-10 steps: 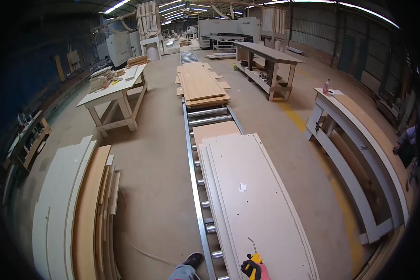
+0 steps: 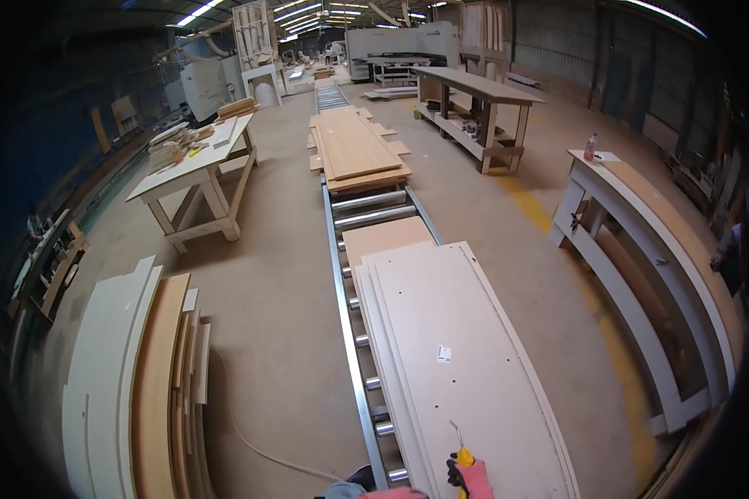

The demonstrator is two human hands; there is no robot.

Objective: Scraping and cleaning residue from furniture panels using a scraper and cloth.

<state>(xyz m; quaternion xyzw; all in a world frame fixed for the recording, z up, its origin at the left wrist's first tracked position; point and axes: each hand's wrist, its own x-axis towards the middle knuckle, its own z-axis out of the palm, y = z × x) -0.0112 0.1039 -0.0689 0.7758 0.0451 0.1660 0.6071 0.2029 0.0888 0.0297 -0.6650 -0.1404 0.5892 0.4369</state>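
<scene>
My right hand [image 2: 473, 480], in a pink and black glove, is closed round a yellow air blow gun [image 2: 465, 457] with a thin bent metal nozzle. The nozzle is over the near part of a white panel [image 2: 429, 312]. This panel tops a stack on the roller conveyor [image 2: 347, 333]; it has several small dark holes and a white label [image 2: 444, 354]. At the bottom edge, left of the stack, a pink patch [image 2: 394, 494] of my left hand or sleeve shows; its fingers are hidden.
Wood-coloured boards [image 2: 362, 150] lie farther along the conveyor. To the left stand a board stack [image 2: 154, 366] and a cluttered table [image 2: 154, 180]; a pale hose [image 2: 262, 453] crosses the floor. On the right are a long workbench [image 2: 666, 216] and, at the edge, a person [image 2: 728, 258].
My right hand and the blow gun have shifted slightly right. The pink patch has come in at the bottom edge. The view has shifted a little.
</scene>
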